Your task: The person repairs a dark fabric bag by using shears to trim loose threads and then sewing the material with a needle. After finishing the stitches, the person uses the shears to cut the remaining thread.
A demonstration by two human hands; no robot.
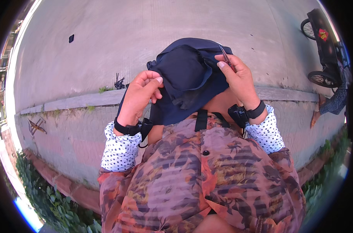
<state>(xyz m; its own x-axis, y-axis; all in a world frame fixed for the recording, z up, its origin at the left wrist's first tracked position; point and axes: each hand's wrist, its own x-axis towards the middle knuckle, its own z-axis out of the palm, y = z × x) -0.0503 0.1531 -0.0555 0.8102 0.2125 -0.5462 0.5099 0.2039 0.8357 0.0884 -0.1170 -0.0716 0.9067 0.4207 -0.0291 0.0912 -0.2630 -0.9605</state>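
Note:
Dark navy cloth (184, 70) lies bunched over my lap, with a rounded, pouch-like part in its middle and a raised fold along that part's right side. My left hand (142, 93) is at the cloth's left side, thumb and forefinger pinched together; whatever is between them is too small to make out. On the other side, my right hand (238, 77) grips small scissors (225, 56), their dark narrow blades pointing up and away from me. The handles are mostly hidden in the palm. Both wrists wear black straps with small devices.
A low kerb (71, 100) crosses behind the cloth. At the far right stands a dark wheeled cart (322, 42), with another person's leg (315, 112) near it. A small wooden frame (37, 127) is at left. Green hedges (56, 198) line the lower sides.

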